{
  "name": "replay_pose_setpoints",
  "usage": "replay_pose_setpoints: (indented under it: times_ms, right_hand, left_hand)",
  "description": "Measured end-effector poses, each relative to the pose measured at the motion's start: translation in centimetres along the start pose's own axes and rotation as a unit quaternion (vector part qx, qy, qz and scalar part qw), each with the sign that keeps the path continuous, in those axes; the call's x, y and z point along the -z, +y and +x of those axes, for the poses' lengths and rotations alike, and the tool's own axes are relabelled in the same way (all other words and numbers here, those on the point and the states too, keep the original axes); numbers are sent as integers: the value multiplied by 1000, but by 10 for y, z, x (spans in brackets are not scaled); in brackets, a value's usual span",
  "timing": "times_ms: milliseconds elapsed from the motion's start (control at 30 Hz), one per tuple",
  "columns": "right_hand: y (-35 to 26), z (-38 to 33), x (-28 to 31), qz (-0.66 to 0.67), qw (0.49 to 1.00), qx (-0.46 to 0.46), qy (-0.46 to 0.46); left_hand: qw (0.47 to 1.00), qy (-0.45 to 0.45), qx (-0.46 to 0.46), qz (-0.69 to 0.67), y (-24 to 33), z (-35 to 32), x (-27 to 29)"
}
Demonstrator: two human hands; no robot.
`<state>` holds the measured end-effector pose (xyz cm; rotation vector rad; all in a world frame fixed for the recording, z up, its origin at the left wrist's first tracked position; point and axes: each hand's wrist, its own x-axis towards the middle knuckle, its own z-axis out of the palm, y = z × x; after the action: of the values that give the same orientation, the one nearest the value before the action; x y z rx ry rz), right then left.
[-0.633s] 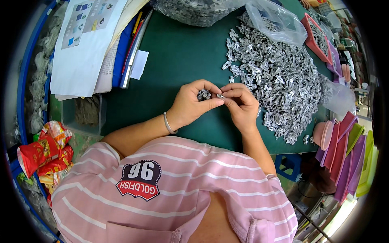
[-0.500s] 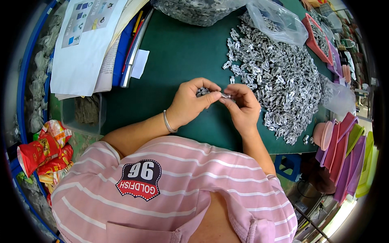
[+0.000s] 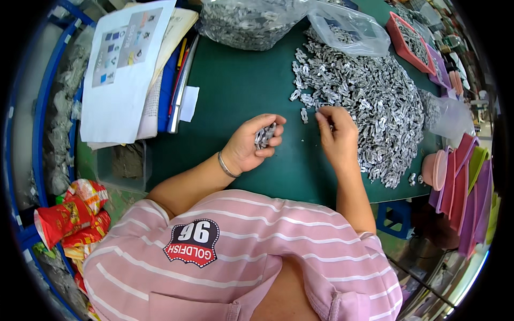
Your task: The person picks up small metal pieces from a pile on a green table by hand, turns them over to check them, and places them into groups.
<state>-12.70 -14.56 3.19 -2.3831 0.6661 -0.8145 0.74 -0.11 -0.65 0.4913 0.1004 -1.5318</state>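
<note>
Small silvery-grey metal pieces with rounded, looped outlines lie in a large heap on the green table, right of centre. My left hand is cupped around a handful of these metal pieces, its fingers curled over them. At the heap's left edge, my right hand has thumb and fingers drawn together. Whatever is between its fingertips is too small or hidden to make out. A single loose metal piece lies on the table just left of that hand.
Behind the heap lie a filled clear bag and an open plastic bag. A pink basket of pieces stands far right. Papers, pens and a metal rod are at left, above a clear tub.
My hands were together at a small piece; now they are apart. The right hand has moved right to the heap's edge, and the left palm has turned up, showing its handful.
</note>
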Motion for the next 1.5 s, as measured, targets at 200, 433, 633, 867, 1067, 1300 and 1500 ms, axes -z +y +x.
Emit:
replay_pose_setpoints:
  times_ms: [200, 433, 633, 867, 1067, 1300, 1500]
  right_hand:
    - [21, -12, -20, -169, 981, 62, -67]
    - [9, -23, -8, -26, 997, 20, -66]
    - [-1, -44, 0, 462, 847, -252, -80]
    - [5, -48, 15, 551, 790, -265, -50]
    - [6, -54, 11, 498, 852, -154, 34]
    - [-5, -53, 7, 112, 977, 158, 93]
    - [18, -31, 12, -42, 989, 134, 53]
  left_hand:
    - [997, -23, -67, 31, 16, 6, -20]
    - [836, -76, -476, 261, 104, -5, -154]
    - [717, 30, -604, 346, 169, 45, -191]
    - [456, 169, -546, 683, 147, 62, -182]
    - [652, -41, -362, 665, 16, 30, -104]
    - [930, 25, 17, 365, -14, 24, -37]
    - [967, 89, 92, 219, -10, 16, -29]
